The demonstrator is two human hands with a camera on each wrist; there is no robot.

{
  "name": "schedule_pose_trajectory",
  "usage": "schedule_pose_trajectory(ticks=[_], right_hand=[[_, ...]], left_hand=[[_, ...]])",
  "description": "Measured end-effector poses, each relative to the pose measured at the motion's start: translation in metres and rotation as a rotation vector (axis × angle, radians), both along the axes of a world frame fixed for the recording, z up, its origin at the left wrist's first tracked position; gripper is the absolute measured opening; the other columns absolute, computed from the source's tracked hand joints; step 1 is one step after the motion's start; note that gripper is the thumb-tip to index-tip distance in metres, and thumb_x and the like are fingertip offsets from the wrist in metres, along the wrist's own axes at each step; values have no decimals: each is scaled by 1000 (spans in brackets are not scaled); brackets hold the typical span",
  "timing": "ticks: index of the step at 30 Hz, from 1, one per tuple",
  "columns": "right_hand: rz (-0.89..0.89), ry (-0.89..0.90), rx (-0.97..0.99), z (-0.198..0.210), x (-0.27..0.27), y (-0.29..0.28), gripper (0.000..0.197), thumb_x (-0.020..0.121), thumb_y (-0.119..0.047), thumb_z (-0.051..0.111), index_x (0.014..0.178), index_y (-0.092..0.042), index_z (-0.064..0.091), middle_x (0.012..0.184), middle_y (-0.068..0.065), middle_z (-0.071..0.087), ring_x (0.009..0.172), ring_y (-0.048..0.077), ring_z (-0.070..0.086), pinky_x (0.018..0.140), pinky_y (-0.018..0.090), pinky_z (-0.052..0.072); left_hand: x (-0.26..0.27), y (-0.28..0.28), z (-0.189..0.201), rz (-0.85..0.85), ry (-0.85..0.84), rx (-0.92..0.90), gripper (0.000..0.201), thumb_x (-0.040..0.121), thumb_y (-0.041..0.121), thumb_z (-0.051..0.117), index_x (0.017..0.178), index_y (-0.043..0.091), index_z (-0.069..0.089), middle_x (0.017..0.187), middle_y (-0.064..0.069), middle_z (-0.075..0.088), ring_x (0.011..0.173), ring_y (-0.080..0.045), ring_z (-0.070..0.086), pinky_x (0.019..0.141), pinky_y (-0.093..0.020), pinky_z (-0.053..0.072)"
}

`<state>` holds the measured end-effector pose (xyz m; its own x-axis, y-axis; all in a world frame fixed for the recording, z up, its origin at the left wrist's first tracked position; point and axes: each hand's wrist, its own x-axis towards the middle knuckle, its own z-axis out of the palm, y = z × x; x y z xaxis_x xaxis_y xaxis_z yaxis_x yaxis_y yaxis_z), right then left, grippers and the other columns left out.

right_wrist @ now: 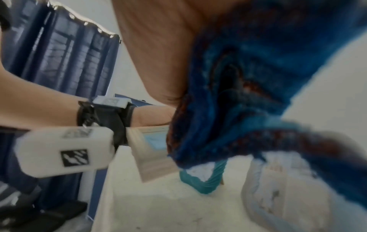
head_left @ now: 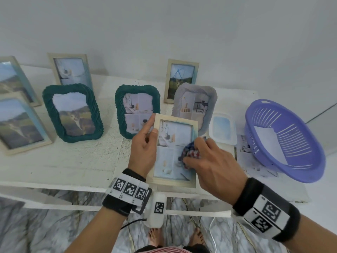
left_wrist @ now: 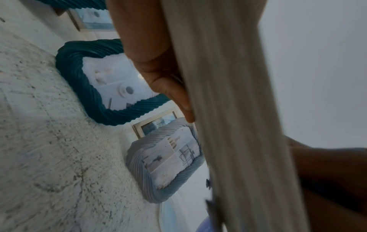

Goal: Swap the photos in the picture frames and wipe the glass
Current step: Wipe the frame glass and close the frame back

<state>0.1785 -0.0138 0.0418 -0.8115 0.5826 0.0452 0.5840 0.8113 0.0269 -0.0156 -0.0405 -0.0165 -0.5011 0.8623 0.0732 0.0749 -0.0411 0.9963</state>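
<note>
I am holding the frame [head_left: 175,152] by its left edge with my left hand [head_left: 144,148], thumb on the front rail and fingers curled round behind, so it is standing tilted toward me over the near edge of the table [head_left: 73,161], long axis running away from me. My right hand [head_left: 209,161] is clenching a bunched cloth [head_left: 190,154] and pressing it on the glass at the right side, about halfway up the pane. That is the relation I am working from: the cloth is sitting right of centre, and the unwiped-looking stretch of glass is lying to its left, toward my left thumb, and below, toward the bottom rail. I judge the next stroke should be running along the long axis, down toward me, while my left hand is bracing against the push. The right hand is the nearer one to the glass; the left is only steadying. The other frames are standing behind, well apart from the cloth.
</note>
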Motion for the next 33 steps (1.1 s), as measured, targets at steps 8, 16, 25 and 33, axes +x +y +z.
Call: schedule_pose_trajectory(ticks=[8,16,25,33], right_hand=[[-294,102,42,-9,-13,17,27,67,-8,70,93,-12,64,97,10,47,72,24,47,44,24,27],[48,87,-304,-7,-7,4,31,89,-28,47,115,-30,64,99,2,44,82,18,46,53,33,48],[-119,-13,-107,-5,-18,12,16,85,-16,57,99,-17,64,96,2,39,73,20,43,50,30,33],[-255,15,-288,-16,-25,-26,12,93,-21,44,95,-15,54,102,2,42,73,18,47,60,27,40]], left_hand=[[13,-1,-3,-33,-52,-36,43,104,11,43,143,27,44,121,2,63,102,-14,57,97,-29,46],[3,-4,-7,-19,-42,-17,43,103,11,43,143,28,42,139,-3,57,121,-16,56,103,-28,46],[5,-12,-16,-3,14,-10,44,103,7,42,145,22,41,62,25,52,58,4,38,57,-6,35],[7,-13,-17,92,52,30,45,103,8,42,146,20,42,118,-19,67,87,-36,54,87,-16,46]])
